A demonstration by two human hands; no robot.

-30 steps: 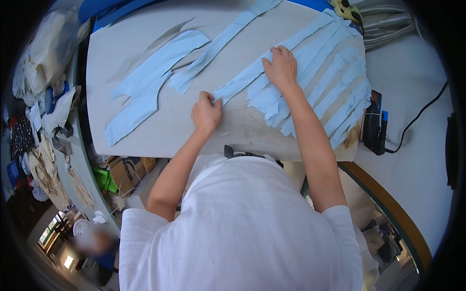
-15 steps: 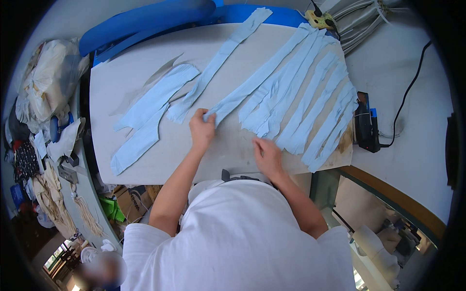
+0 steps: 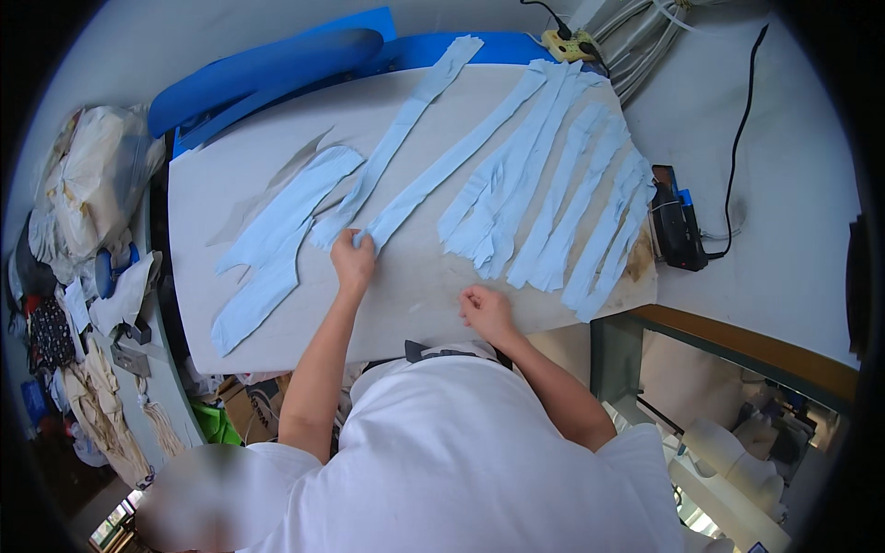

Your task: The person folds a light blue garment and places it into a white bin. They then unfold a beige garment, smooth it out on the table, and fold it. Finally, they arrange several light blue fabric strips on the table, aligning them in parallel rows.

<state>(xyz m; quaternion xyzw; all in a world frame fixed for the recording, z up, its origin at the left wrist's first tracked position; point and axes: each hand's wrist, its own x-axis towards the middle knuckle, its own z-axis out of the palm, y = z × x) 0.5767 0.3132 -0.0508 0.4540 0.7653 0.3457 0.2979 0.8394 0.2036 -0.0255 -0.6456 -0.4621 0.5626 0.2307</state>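
Speaker one: What lies largest before us?

Speaker two: A pale, cloth-covered table [image 3: 406, 290], spreading beneath the left hand [image 3: 353, 261] and the right hand [image 3: 487, 311]. Far beyond the left hand, we note a long blue padded board [image 3: 267, 76] along the back edge.

Speaker one: And the light-blue cloth?

Speaker two: We count its widest spread as the fan of strips [image 3: 489, 212], beyond the right hand and reaching out to its right, the pieces partly overlapping at their near ends. To the left of the left hand, we see broad curved pieces [image 3: 295, 207] lying flat.

Speaker one: Which strip is being handled?

Speaker two: The held strip [image 3: 452, 164], running from the left hand away and to the right, its far end near the top of the fan. We find a lone strip [image 3: 403, 132] slanting nearly alongside, its near end just left of the left hand.

Speaker one: Farther out?

Speaker two: We spot a black device [image 3: 678, 221] with a cord, well to the right of the right hand.

Speaker one: The hands themselves?

Speaker two: We see the left closed, thumb and fingers pinching the held strip's near end. The right hovers near the table's front edge, fingers curled loosely inward, apparently gripping nothing.

Speaker one: Smallest of all?

Speaker two: We pick out a yellowish power outlet [image 3: 567, 44], far beyond the right hand.
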